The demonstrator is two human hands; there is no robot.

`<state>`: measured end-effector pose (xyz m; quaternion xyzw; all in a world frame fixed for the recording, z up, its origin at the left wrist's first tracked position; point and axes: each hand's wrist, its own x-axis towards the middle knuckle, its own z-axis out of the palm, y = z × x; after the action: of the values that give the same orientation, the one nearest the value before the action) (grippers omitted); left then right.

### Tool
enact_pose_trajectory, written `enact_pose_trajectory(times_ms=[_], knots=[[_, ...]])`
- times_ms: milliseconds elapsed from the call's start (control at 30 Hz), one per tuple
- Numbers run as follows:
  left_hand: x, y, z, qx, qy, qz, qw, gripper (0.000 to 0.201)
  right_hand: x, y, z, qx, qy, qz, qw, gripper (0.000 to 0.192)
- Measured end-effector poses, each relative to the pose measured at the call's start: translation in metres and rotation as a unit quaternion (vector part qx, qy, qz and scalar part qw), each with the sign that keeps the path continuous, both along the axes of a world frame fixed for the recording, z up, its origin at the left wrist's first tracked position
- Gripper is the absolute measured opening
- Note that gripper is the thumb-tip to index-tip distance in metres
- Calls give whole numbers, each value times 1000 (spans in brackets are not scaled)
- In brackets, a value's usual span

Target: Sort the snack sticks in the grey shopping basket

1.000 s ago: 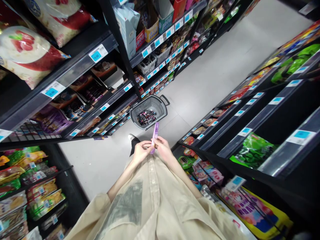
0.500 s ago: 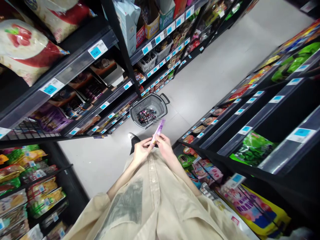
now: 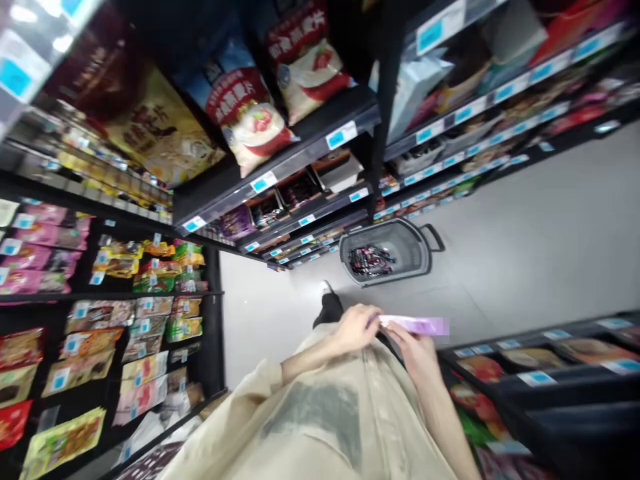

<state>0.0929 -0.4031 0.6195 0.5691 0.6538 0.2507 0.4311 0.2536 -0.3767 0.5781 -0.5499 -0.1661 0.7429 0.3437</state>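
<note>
A slim purple packet (image 3: 414, 325) lies level in front of my beige shirt, held at both sides. My left hand (image 3: 356, 328) pinches its near end, and my right hand (image 3: 416, 352) supports it from below. Beyond the hands, a grey shopping basket (image 3: 403, 235) stands on the floor with several dark packets (image 3: 369, 259) inside. The picture is blurred by motion.
Black store shelves with blue price tags line the aisle: large snack bags (image 3: 260, 130) up on the left shelf, small packets (image 3: 100, 320) on the end rack at left, a lower shelf (image 3: 540, 373) close at right. Pale floor (image 3: 540, 240) stretches away beyond the basket.
My head has swung left, so the left shelves and end rack fill the view. The purple packet has tipped from upright to level, pointing right, with both hands still on it.
</note>
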Motion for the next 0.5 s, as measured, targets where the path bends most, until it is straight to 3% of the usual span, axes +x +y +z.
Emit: enact_pose_trajectory(times_ms=[67,133,267,367,433,500], knots=[[-12,0,-1,45,77,-88,992,29,-9,-3,-7,10,-16,-2,1000,39],[-22,-3,-6,58,111,-135,983,29,-22,-5,-8,21,-22,2,1000,38],[-59,-9,-25,52,79,-125,988,27,-56,-2,-2,52,-23,75,996,39],[-120,-11,-34,30,35,-35,998,28,-83,6,-1,43,-17,140,989,48],[-181,-10,-30,8,41,74,996,29,-99,13,-4,32,-31,154,987,50],[-254,-6,-19,-11,86,207,974,29,-114,18,-10,22,-53,153,987,52]])
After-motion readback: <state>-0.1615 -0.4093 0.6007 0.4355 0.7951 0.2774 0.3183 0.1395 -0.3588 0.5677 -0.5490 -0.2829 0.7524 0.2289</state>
